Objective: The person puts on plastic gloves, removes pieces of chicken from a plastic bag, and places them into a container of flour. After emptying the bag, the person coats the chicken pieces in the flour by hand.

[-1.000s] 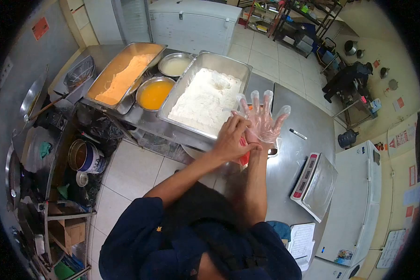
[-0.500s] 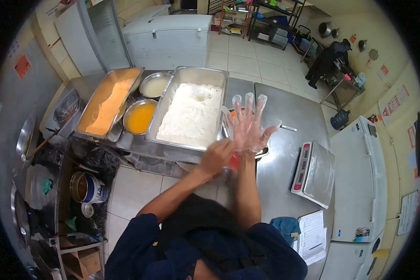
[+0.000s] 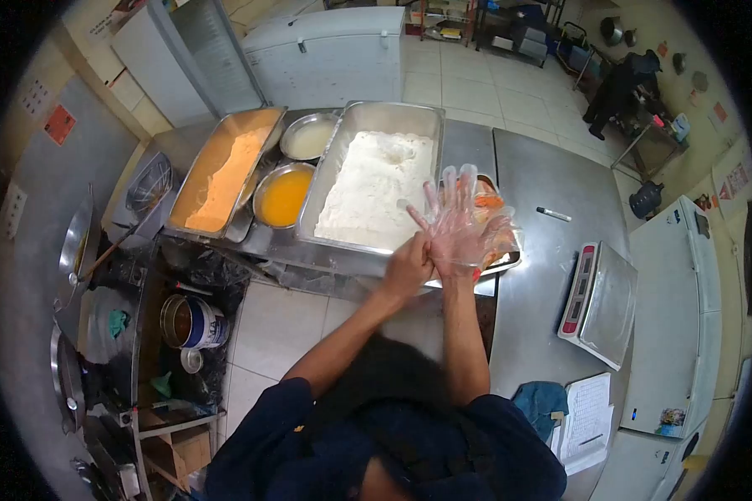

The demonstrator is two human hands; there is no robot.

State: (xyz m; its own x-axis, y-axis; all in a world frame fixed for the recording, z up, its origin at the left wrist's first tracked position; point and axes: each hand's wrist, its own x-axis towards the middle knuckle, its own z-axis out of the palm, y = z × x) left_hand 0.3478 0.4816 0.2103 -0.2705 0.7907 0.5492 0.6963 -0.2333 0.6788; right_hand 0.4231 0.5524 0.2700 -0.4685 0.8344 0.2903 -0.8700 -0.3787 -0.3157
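Note:
My right hand [image 3: 462, 224] is raised with its fingers spread inside a thin clear plastic glove [image 3: 451, 194]. My left hand [image 3: 409, 267] is bare and pinches the glove's cuff at the right wrist. Both hands hover over the near edge of a steel counter [image 3: 551, 179]. Just behind them stands a large steel pan of white flour [image 3: 374, 185]. A small tray with orange and red pieces [image 3: 498, 250] lies under the gloved hand, mostly hidden.
Left of the flour are a bowl of orange liquid [image 3: 283, 197], a bowl of pale liquid [image 3: 308, 139] and a long pan of orange crumbs [image 3: 222, 171]. A scale [image 3: 600, 301], a marker [image 3: 553, 214], a blue cloth [image 3: 540, 397] and papers [image 3: 589, 415] lie on the counter.
My left hand has slid up from the wrist to the heel of the gloved right hand. The gloved fingers stay spread. The view has shifted a little.

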